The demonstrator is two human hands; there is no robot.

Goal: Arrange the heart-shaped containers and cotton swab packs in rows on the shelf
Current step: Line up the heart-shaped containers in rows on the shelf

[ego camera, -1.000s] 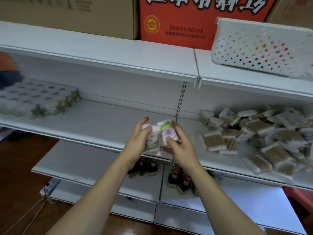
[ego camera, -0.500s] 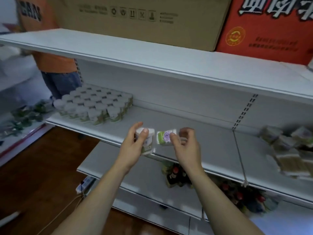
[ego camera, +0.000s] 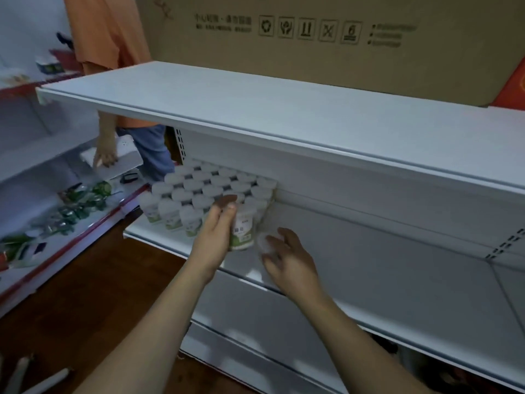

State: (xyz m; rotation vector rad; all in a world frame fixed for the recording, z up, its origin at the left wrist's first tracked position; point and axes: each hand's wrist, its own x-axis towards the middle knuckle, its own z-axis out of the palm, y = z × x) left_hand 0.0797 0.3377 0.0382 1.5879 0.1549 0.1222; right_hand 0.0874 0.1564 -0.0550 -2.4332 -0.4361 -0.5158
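The left hand (ego camera: 216, 231) is gripping an upright container (ego camera: 242, 230), white with a green band at its base and small print on its side, thumb and fingers curled around its upper part; it is standing at the right front corner of the block of arranged containers (ego camera: 210, 191), touching or just beside them. Those containers are sitting in tight rows, their pale lids looking smooth and plastic, green labels showing on the front row. The right hand (ego camera: 287, 260) is curling its fingers around a second container (ego camera: 264, 244), of which only a blurred white rounded top is showing, low over the shelf (ego camera: 383, 274) just right of the first. The shelf is looking like smooth white painted metal, with a slotted upright at its right. A brown cardboard box (ego camera: 312, 38) is resting on the shelf above. A person in orange (ego camera: 105, 38) is standing behind, over a dark wooden floor (ego camera: 85, 302).
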